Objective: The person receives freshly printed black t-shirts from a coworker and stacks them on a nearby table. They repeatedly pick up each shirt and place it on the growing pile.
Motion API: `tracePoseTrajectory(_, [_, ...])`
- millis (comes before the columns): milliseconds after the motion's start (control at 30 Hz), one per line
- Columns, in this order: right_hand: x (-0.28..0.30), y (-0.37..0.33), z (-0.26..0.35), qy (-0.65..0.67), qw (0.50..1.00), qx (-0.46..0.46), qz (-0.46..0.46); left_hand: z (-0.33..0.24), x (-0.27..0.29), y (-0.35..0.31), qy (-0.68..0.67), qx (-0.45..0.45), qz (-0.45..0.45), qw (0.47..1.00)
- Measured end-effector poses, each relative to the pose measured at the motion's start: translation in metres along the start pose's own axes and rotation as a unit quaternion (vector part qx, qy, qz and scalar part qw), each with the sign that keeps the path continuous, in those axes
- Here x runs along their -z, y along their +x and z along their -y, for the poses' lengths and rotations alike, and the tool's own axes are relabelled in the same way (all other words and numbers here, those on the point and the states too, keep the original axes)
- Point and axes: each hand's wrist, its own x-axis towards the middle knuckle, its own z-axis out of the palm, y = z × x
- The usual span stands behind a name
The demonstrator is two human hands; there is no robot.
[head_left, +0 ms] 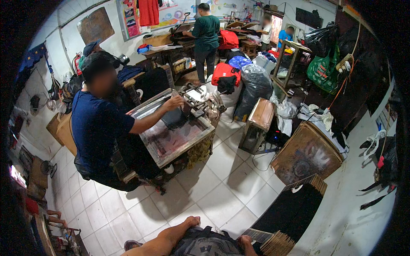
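Note:
My left hand (pixel 192 221) is at the bottom centre, its fingers curled into a loose fist above dark patterned cloth (pixel 207 243) at my lap. Nothing shows in that fist. At the lower edge, my right hand (pixel 246 241) is only partly in the picture, beside the end of a grey-edged board (pixel 261 235). Whether its fingers grip the board is hidden. Right of that hand, black fabric (pixel 294 209) lies over a row of stacked thin brown boards (pixel 279 244).
Ahead to the left, a seated person in dark blue (pixel 100 115) reaches over a wooden-framed printing screen (pixel 185 143). A worn wooden board (pixel 305 153) and a wooden box (pixel 257 123) stand at the right. Stuffed bags (pixel 256 87) and other people are farther back.

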Motion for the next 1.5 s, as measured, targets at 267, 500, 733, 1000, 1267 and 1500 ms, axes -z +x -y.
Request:
tracePoseTrajectory(267, [0.035,-0.034,0.044,-0.118,0.981,0.157,-0.004,0.014,-0.004,0.011,0.182,-0.146,0.018,0.972])
tracePoseTrajectory(500, [0.032,-0.042,0.042,0.073,0.948,0.301,-0.066,0.073,-0.005,0.035,0.004,-0.188,-0.129,0.974])
tracePoseTrajectory(733, [-0.006,-0.005,0.145,-0.31,0.862,0.369,0.159,0.184,0.19,-0.061,-0.531,-0.144,-0.271,0.79])
tracePoseTrajectory(1000, [-0.057,-0.057,0.549,0.229,0.926,0.202,0.22,0.31,0.371,-0.024,-0.407,0.212,-0.667,0.587])
tracePoseTrajectory(1267, [-0.128,-0.05,0.827,0.416,0.889,0.072,0.177,0.37,0.418,-0.024,-0.706,0.155,-0.45,0.524])
tracePoseTrajectory(1500, [-0.114,-0.027,0.877,0.66,0.67,0.11,0.321,0.338,0.451,-0.106,-0.797,-0.094,-0.342,0.49])
